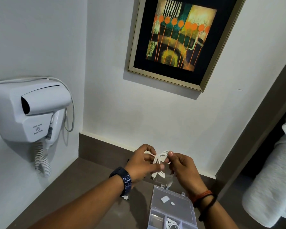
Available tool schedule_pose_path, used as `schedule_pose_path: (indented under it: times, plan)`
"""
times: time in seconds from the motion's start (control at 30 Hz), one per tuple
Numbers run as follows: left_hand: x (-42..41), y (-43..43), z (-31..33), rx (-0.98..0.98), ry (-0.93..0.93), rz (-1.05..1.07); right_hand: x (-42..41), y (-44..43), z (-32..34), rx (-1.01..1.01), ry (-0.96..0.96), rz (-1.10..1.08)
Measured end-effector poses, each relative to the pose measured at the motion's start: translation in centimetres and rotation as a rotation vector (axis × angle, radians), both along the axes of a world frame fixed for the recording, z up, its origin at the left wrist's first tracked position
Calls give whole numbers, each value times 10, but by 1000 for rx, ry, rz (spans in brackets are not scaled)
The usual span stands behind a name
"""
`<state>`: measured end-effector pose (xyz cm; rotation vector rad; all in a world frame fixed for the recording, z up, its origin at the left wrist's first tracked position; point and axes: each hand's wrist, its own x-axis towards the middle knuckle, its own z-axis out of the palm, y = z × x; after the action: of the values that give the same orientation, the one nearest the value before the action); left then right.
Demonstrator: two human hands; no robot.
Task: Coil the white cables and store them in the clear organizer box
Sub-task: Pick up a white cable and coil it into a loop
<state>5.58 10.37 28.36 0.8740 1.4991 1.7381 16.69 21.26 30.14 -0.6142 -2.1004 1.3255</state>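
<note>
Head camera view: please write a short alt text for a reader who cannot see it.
Two hands, left hand and right hand, hold a coiled white cable above an open clear organizer box on a grey counter. A wall hair dryer hangs at left, a framed painting above.

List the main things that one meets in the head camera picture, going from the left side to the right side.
Wall hair dryer → left hand → white cable coiled between both hands → right hand → white towels. The framed painting and the clear organizer box overlap the middle, so I leave them out.
</note>
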Motion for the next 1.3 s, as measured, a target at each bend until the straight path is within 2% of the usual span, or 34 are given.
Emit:
schedule_pose_path:
  times: [0.13,0.27,0.4,0.5,0.6,0.7,0.77,0.93,1.03,1.13,1.3]
  plan:
    - [-5,-3,2,-68,250,69,1,2,-2,-13,-6,-20]
    - [-20,-15,4,-109,565,33,8,7,0,70,-27,-33]
    - [-47,-29,7,-95,967,64,15,6,1,81,-62,59]
    - [-50,-29,-1,32,1033,179,11,3,2,-52,1,87]
    - [-41,-20,-15,160,932,356,4,2,1,-251,95,74]
    - [-23,-8,-23,264,674,506,-1,-1,1,-383,188,72]
    - [-8,0,-23,263,477,549,-4,-3,0,-407,226,49]
    - [20,14,-17,198,-143,430,-8,-5,-5,-377,263,-30]
    - [31,13,-8,266,-379,304,-8,-6,-7,-362,275,-59]
    - [36,11,-3,300,-438,239,-6,-5,-8,-354,281,-108]
    - [34,13,-4,215,-320,313,-8,-4,-12,-244,265,-153]
